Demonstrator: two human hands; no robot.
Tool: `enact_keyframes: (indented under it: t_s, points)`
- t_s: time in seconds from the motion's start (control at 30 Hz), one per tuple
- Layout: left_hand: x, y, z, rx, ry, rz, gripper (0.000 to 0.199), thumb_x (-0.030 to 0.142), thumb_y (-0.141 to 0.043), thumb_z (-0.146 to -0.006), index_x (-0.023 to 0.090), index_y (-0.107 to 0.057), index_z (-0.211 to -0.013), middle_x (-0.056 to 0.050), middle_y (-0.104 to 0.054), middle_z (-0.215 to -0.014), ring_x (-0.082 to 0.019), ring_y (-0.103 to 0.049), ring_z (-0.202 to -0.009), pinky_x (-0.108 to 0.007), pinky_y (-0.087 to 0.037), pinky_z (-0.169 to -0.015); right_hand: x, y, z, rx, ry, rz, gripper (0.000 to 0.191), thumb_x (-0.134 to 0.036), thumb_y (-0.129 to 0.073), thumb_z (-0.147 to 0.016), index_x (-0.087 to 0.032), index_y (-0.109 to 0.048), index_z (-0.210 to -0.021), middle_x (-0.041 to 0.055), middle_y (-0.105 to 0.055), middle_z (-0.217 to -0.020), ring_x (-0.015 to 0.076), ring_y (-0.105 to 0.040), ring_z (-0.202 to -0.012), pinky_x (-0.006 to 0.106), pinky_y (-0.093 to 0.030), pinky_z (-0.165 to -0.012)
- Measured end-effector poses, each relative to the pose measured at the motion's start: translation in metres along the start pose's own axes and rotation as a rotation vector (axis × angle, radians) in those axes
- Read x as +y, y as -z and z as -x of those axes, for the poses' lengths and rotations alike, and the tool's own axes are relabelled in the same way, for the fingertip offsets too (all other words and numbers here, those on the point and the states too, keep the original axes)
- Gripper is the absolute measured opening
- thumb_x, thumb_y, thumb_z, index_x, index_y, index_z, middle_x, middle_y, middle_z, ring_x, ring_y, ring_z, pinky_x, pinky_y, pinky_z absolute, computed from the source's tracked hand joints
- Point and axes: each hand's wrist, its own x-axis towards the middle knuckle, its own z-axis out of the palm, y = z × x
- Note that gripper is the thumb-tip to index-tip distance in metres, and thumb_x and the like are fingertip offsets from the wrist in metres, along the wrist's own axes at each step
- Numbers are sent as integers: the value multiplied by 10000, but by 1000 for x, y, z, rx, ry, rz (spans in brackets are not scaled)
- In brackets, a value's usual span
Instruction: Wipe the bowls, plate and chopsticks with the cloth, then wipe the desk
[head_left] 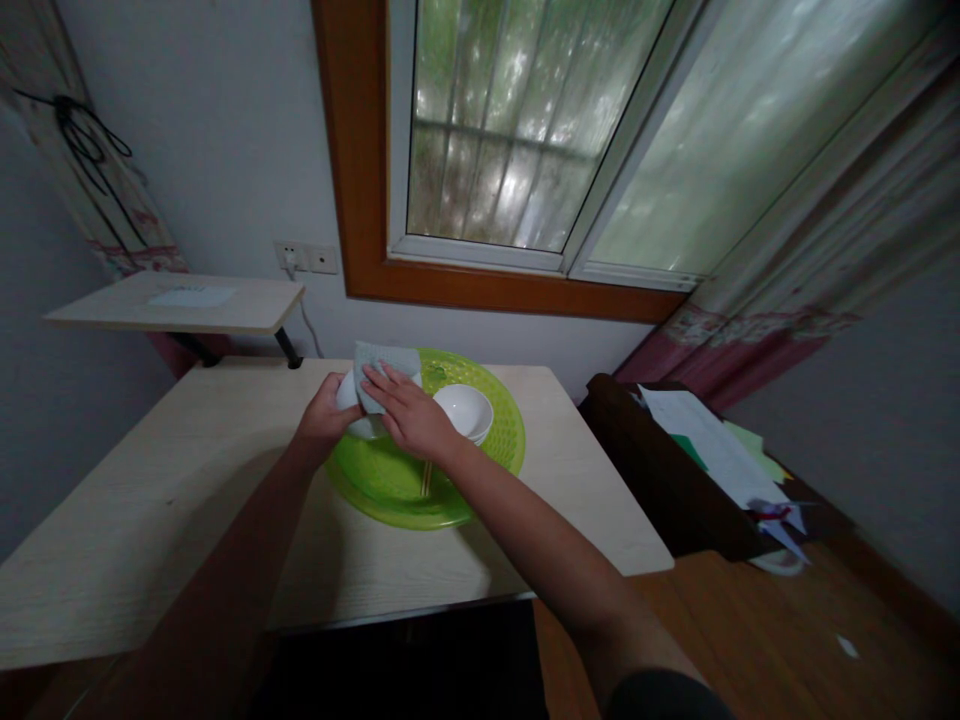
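My left hand (328, 415) is closed on the edge of a white bowl (346, 392), which is tilted over the left part of a round green plastic basket (375, 500). A pale grey-blue cloth (382, 355) covers much of that bowl. On top of it my right hand (409, 410) presses the cloth against the bowl, its fingers reaching toward the left. Just right of this hand, white bowls (463, 408) sit stacked in the basket. A pair of chopsticks (426, 480) shows partly under my right wrist. More white dishware (367, 428) is partly visible below the held bowl.
The basket stands on a light wooden table (585, 480). A small raised shelf (180, 300) bears a paper sheet at the back left. Wall sockets (306, 258) and a window (517, 130) are behind. To the right, a dark box (667, 470) holds papers.
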Motion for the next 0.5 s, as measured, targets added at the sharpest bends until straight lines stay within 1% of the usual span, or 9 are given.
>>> enact_keyframes:
  t_s: [0.07, 0.13, 0.2, 0.3, 0.33, 0.4, 0.43, 0.5]
  points:
    - [-3, 1, -1, 16, -1, 40, 615, 412, -890, -576, 182, -557, -1039, -12, -640, -935, -195, -614, -821, -315, -492, -754, -1, 0, -1, -3, -16, 2, 578, -200, -464, -1002, -243, -383, -1573, 49, -328, -1657, 209, -173, -1573, 478, -229, -1277]
    - [-6, 2, -2, 57, 10, 42, 622, 409, -892, -578, 182, -554, -1049, -15, -640, -943, -199, -620, -822, -321, -498, -758, 2, 0, 0, 37, -93, -19, 549, -227, -446, -1021, -259, -395, -1567, 41, -327, -1656, 203, -214, -1562, 470, -243, -1273]
    - [-7, 2, -2, 112, 25, 32, 641, 406, -896, -566, 184, -552, -1060, -17, -642, -948, -207, -626, -826, -328, -503, -760, 9, 0, 2, 104, -208, -59, 501, -275, -422, -1043, -253, -440, -1543, 47, -359, -1641, 202, -288, -1539, 451, -272, -1263]
    - [-5, 2, -3, 174, 34, 25, 658, 404, -895, -555, 188, -553, -1073, -25, -648, -971, -225, -637, -855, -334, -506, -766, 20, 0, 6, 182, -426, -104, 447, -332, -396, -1058, -226, -541, -1468, 79, -482, -1564, 220, -452, -1450, 425, -351, -1217]
    - [-4, 2, -2, 182, 34, 23, 657, 402, -894, -554, 188, -554, -1074, -28, -649, -981, -231, -639, -868, -336, -505, -769, 23, 0, 7, 189, -503, -106, 434, -343, -400, -1057, -214, -573, -1434, 98, -544, -1512, 233, -518, -1395, 422, -392, -1182]
    - [-2, 2, -2, 185, 33, 19, 649, 393, -894, -553, 189, -557, -1068, -31, -649, -987, -236, -639, -883, -335, -504, -773, 27, 1, 9, 169, -646, -95, 405, -376, -418, -1051, -185, -647, -1326, 135, -677, -1338, 259, -644, -1227, 413, -478, -1072]
    - [-1, 2, -1, 183, 32, 20, 643, 389, -893, -556, 189, -557, -1066, -30, -649, -987, -236, -639, -886, -333, -503, -774, 29, 1, 9, 149, -704, -90, 396, -403, -430, -1047, -174, -682, -1250, 143, -726, -1227, 264, -685, -1127, 399, -509, -1004]
    - [1, 1, 0, 183, 29, 43, 636, 383, -893, -563, 190, -553, -1065, -28, -650, -983, -233, -641, -883, -331, -505, -772, 31, 2, 9, 121, -776, -99, 399, -472, -463, -1029, -170, -715, -1097, 129, -760, -1041, 251, -708, -956, 363, -533, -883]
